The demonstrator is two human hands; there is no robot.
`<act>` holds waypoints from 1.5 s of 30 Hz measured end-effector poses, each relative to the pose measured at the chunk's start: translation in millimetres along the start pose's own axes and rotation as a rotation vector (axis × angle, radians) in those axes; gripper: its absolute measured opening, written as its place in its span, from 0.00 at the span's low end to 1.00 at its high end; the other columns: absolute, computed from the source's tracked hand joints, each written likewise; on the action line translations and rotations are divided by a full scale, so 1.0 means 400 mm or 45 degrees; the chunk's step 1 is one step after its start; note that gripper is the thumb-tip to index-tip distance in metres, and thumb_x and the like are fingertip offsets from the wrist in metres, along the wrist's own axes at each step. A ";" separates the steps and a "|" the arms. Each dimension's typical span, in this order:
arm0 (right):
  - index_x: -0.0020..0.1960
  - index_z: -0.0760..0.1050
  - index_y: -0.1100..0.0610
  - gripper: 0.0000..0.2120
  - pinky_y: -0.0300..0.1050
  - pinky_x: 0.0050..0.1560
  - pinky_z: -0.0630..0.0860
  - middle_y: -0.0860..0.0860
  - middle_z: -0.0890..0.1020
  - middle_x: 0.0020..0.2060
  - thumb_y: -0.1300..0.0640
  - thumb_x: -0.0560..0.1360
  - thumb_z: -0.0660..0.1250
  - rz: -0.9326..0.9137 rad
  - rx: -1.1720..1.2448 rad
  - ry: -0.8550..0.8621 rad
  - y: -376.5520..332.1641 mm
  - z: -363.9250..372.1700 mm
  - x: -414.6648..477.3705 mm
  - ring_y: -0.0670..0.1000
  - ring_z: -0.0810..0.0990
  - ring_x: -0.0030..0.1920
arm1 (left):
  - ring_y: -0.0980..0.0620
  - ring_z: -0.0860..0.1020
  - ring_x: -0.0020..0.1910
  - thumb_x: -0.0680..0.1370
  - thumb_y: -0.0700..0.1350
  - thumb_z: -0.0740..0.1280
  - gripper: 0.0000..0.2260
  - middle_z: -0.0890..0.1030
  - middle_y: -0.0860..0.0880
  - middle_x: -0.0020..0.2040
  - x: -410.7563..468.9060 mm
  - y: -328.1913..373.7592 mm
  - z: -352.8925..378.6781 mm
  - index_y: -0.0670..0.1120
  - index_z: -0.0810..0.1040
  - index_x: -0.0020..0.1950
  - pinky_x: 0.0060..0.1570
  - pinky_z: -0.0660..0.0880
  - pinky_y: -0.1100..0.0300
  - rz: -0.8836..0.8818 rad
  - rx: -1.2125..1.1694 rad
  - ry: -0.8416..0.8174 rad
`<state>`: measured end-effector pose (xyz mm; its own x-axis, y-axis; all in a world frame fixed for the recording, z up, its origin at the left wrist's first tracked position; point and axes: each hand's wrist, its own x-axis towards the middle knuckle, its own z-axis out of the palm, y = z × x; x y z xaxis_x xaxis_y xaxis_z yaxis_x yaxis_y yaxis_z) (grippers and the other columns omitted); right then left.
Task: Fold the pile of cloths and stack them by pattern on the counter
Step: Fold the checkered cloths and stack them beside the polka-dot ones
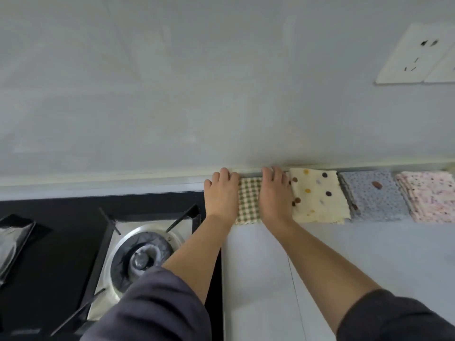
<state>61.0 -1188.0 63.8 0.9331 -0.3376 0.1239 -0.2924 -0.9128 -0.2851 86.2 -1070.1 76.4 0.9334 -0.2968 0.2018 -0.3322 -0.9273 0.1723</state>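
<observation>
A folded green-and-cream checked cloth (pixel 248 200) lies at the back of the white counter (pixel 357 247), against the wall. My left hand (pixel 221 193) rests flat on its left edge and my right hand (pixel 274 195) flat on its right edge, fingers stretched toward the wall. Most of the checked cloth is hidden under the two hands. To its right, in a row along the wall, sit a cream stack with coloured dots (pixel 317 195), a blue-grey speckled stack (pixel 373 195) and a pink speckled stack (pixel 428 195).
A black gas hob with a steel burner (pixel 142 257) and pan supports fills the left, its edge right beside the checked cloth. A dark tray (pixel 12 244) sits at far left. White wall sockets (pixel 413 55) hang at upper right.
</observation>
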 end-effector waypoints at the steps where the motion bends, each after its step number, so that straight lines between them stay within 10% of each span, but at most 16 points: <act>1: 0.69 0.65 0.60 0.21 0.53 0.64 0.67 0.60 0.66 0.70 0.66 0.76 0.61 -0.007 0.041 -0.004 -0.008 -0.016 -0.017 0.61 0.67 0.68 | 0.46 0.73 0.40 0.63 0.29 0.69 0.17 0.75 0.47 0.45 -0.016 -0.021 -0.018 0.44 0.76 0.48 0.38 0.64 0.56 -0.017 -0.037 0.055; 20: 0.64 0.71 0.54 0.14 0.38 0.56 0.73 0.47 0.76 0.60 0.60 0.79 0.62 -0.540 0.782 -0.192 -1.076 -0.088 -0.774 0.43 0.75 0.57 | 0.54 0.78 0.47 0.76 0.37 0.66 0.07 0.79 0.55 0.48 -0.932 -0.982 -0.592 0.48 0.79 0.48 0.49 0.76 0.48 -0.310 -0.526 0.341; 45: 0.60 0.73 0.56 0.13 0.46 0.54 0.73 0.50 0.75 0.59 0.62 0.79 0.56 -0.903 0.405 -0.819 -2.305 0.434 -0.786 0.52 0.75 0.56 | 0.43 0.75 0.54 0.76 0.39 0.64 0.09 0.77 0.45 0.54 -1.048 -2.517 -0.707 0.44 0.78 0.55 0.53 0.68 0.50 -1.041 0.036 -0.080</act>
<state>73.6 -200.4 122.6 0.8329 0.5337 -0.1464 0.3560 -0.7192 -0.5966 -9.3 52.5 90.9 0.8853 0.4639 -0.0314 0.4591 -0.8615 0.2168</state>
